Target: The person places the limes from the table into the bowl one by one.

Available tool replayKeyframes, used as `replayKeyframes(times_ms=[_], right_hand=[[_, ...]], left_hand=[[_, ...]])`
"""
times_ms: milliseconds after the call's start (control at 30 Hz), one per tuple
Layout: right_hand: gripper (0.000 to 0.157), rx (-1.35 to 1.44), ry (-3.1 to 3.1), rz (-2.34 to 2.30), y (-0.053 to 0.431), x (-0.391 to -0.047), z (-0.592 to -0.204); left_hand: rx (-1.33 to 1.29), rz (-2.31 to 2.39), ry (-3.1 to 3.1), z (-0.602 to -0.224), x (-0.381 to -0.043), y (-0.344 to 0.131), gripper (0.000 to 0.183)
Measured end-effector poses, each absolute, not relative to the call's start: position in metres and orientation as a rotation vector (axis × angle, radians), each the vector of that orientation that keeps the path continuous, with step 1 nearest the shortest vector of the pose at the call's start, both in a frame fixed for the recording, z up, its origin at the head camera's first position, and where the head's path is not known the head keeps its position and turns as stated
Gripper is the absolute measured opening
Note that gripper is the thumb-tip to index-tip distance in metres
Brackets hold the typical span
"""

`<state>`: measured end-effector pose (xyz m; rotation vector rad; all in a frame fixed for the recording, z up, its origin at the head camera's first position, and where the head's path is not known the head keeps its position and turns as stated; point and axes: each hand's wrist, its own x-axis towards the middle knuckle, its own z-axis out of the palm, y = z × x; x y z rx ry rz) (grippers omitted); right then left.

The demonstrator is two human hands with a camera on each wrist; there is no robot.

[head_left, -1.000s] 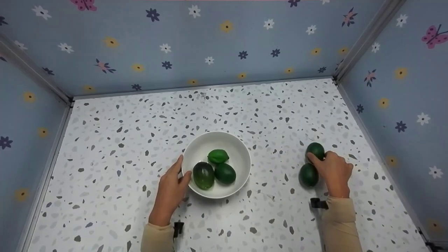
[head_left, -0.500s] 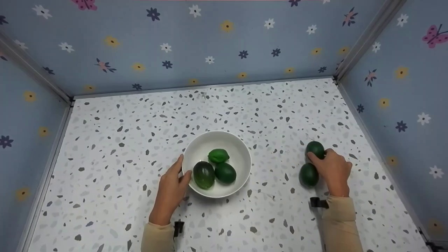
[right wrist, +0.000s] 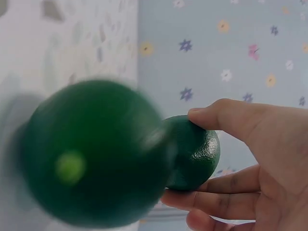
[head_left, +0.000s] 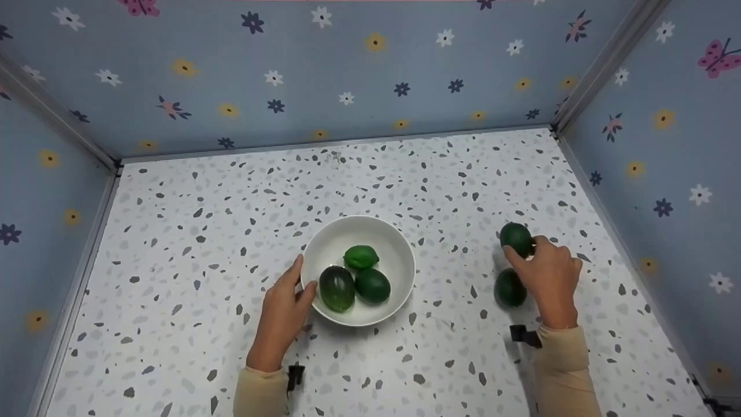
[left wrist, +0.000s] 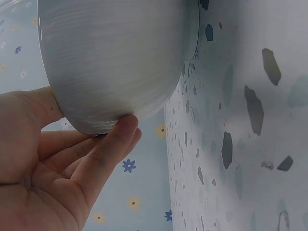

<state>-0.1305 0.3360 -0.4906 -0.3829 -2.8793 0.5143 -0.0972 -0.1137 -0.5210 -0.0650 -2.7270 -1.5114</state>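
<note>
On the right of the head view, my right hand (head_left: 553, 278) pinches a dark green avocado (head_left: 516, 239) between thumb and fingers. In the right wrist view this avocado (right wrist: 192, 154) appears raised off the table. A second dark green avocado (head_left: 510, 288) lies just in front of it, with a pale green spot on its end in the right wrist view. My left hand (head_left: 283, 313) grips the left side of a white bowl (head_left: 399, 249), thumb at the rim and fingers against the outer wall. Inside sit a bright green lime (head_left: 361, 257), a dark avocado (head_left: 373, 285) and a larger green mango-like fruit (head_left: 337, 289).
The white speckled table (head_left: 231, 202) has blue flowered panels at the back (head_left: 324, 75) and both sides. Speckled tabletop lies between the bowl and the avocados on the right.
My right hand has lifted the far avocado and moved it slightly up and left in the head view, away from the other avocado. The left hand and bowl stay in place.
</note>
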Motion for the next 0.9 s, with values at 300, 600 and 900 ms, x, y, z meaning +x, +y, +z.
replayKeyframes(times_ms=[300,600,900], right_hand=[[0.058,-0.194,-2.788,0.474,0.309,-0.127,-0.478],[0.051,-0.008,-2.742,0.510,0.281,-0.126,-0.470],[0.052,0.212,-2.653,0.531,0.255,-0.129,-0.466]], left_hand=[[-0.064,-1.525,-2.716,-0.522,-0.097,-0.114,0.061],[-0.053,-1.523,-2.716,-0.522,-0.098,-0.114,0.061],[-0.050,-1.522,-2.721,-0.521,-0.098,-0.113,0.061]])
